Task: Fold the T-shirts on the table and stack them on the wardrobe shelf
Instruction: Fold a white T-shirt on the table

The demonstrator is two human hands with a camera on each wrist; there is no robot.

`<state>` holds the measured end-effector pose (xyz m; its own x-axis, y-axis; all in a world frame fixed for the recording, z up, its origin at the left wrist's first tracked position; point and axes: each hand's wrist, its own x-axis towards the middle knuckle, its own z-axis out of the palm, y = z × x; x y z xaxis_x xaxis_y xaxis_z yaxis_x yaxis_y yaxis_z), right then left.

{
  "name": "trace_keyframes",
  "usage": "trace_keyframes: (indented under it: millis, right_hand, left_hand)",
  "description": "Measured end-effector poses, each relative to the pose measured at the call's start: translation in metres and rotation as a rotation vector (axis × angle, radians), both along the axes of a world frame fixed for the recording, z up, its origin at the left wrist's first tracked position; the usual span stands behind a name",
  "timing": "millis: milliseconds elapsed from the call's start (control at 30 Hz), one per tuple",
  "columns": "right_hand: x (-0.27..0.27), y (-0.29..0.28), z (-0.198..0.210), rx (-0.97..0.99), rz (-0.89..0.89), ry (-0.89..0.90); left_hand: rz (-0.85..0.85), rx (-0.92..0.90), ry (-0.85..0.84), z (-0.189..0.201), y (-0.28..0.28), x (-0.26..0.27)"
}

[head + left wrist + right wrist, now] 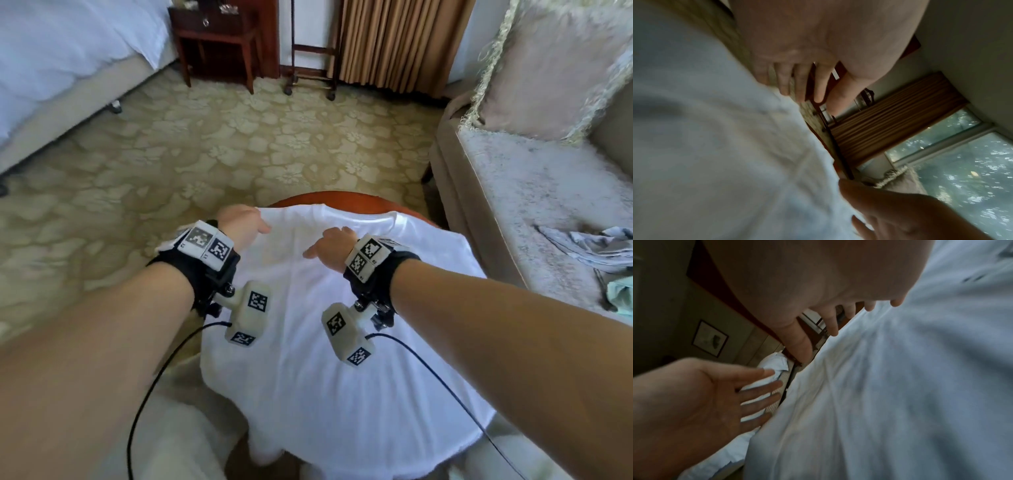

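Your left hand (241,222) sits at the far left corner of the white T-shirt (342,325), fingers straight and loosely spread, palm down. In the right wrist view the same hand shows an open palm with gaps between the fingers, holding nothing; whether it presses the cloth or hovers just over it, you cannot tell from these views.

The T-shirt lies spread across the round table (342,198), hanging over the near edge and both sides, so only a strip of dark red rim shows at the far side. A straight crease runs down its middle, but you have no fold made in it that the views show. To my eye you are at the smoothing stage of this shirt.

Your right hand (334,245) is over the upper middle of the shirt, fingers relaxed and slightly bent, tips close to the fabric, gripping nothing.

Further right, crumpled clothes (589,250) lie on the sofa (513,178); whether they are T-shirts is unclear. The wardrobe shelf is out of view, so nothing shows as stacked. Folding, carrying and stacking all appear left.
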<state>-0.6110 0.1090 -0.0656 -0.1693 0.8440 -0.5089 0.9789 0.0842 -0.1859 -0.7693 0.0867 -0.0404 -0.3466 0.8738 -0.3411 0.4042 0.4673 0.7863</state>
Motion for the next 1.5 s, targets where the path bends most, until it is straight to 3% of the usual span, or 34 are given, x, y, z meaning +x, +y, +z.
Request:
trace_keyframes:
  millis: [67, 133, 267, 433, 600, 700, 833, 933, 1100, 1267, 1367, 1500]
  right_hand:
    - [-0.025, -0.005, -0.005, -0.035, -0.025, 0.112]
    - [-0.050, -0.012, -0.010, -0.019, -0.094, 0.149]
    - [-0.076, -0.020, -0.045, -0.023, -0.038, 0.049]
    - [-0.077, -0.029, -0.061, -0.003, -0.005, -0.013]
    - [-0.080, -0.027, -0.061, -0.011, -0.002, -0.050]
    - [-0.080, -0.029, -0.058, -0.018, -0.011, -0.032]
    - [-0.077, -0.030, -0.055, -0.026, -0.021, 0.007]
    - [-0.078, -0.030, -0.054, -0.038, -0.017, 0.014]
    - [-0.078, -0.030, -0.053, -0.053, 0.001, -0.019]
    - [-0.074, -0.028, -0.051, -0.076, 0.003, -0.004]
    - [-0.076, -0.028, -0.052, -0.073, -0.012, 0.016]
    - [-0.077, -0.028, -0.053, -0.064, -0.014, 0.002]
  left_hand:
    - [0.005, -0.092, 0.144, -0.011, -0.009, -0.034]
    - [0.006, -0.169, 0.054, -0.028, -0.022, -0.058]
    - [0.098, -0.221, -0.086, -0.059, -0.034, -0.078]
    - [0.110, -0.196, -0.034, -0.074, -0.031, -0.089]
    - [0.099, -0.214, 0.024, -0.068, -0.029, -0.091]
    - [0.181, -0.237, 0.070, -0.061, -0.028, -0.093]
    - [0.015, -0.264, 0.025, -0.045, -0.032, -0.087]
    - [0.082, -0.273, -0.080, -0.041, -0.040, -0.082]
    - [0.047, -0.304, -0.112, -0.048, -0.045, -0.061]
    - [0.133, -0.268, -0.050, -0.050, -0.037, -0.056]
    - [0.091, -0.306, 0.122, -0.049, -0.036, -0.066]
    - [0.010, -0.307, 0.116, -0.050, -0.040, -0.069]
